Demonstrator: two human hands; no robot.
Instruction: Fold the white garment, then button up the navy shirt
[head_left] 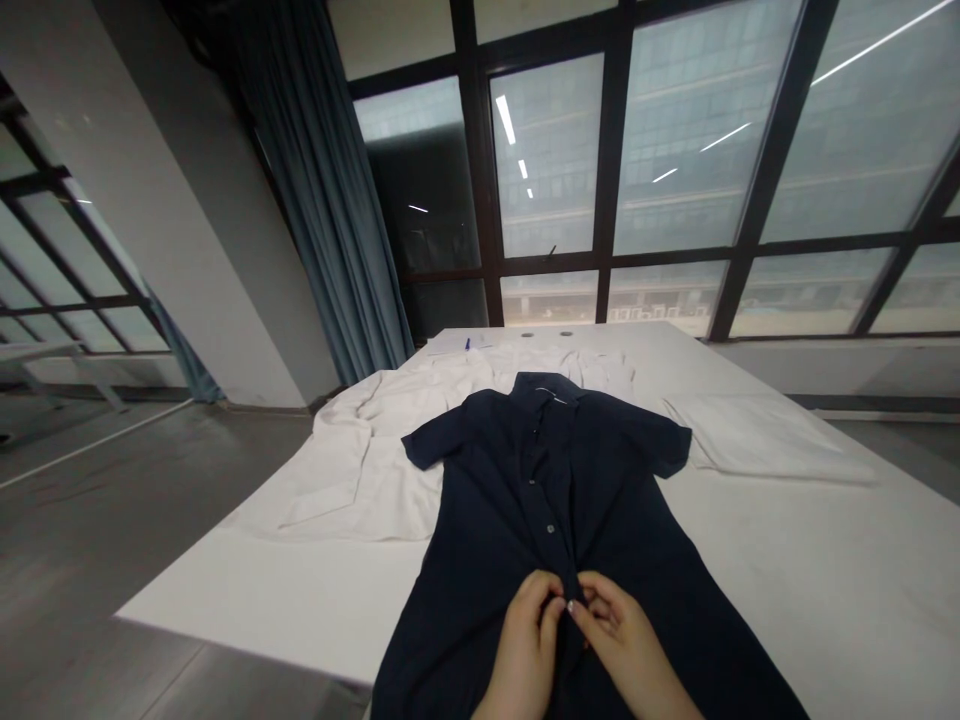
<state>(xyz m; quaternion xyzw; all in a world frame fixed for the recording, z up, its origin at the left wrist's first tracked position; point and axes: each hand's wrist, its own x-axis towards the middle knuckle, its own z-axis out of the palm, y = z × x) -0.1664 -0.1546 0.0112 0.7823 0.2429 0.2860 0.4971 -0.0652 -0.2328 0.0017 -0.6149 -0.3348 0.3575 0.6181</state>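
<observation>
Currently, a navy short-sleeved shirt [495,500] lies face up on a white counter [847,560]. Left hand [525,640] and right hand [619,635] pinch its front placket. Above them, the placket gapes around visible buttons [550,529], apparently unfastened; fastening looks partway at most, lower progress unclear.

The shirt [495,500] at lower centre is plain dark navy, the tabletop [810,560] around it white, the curtain [315,180] at upper left blue-grey.
</observation>
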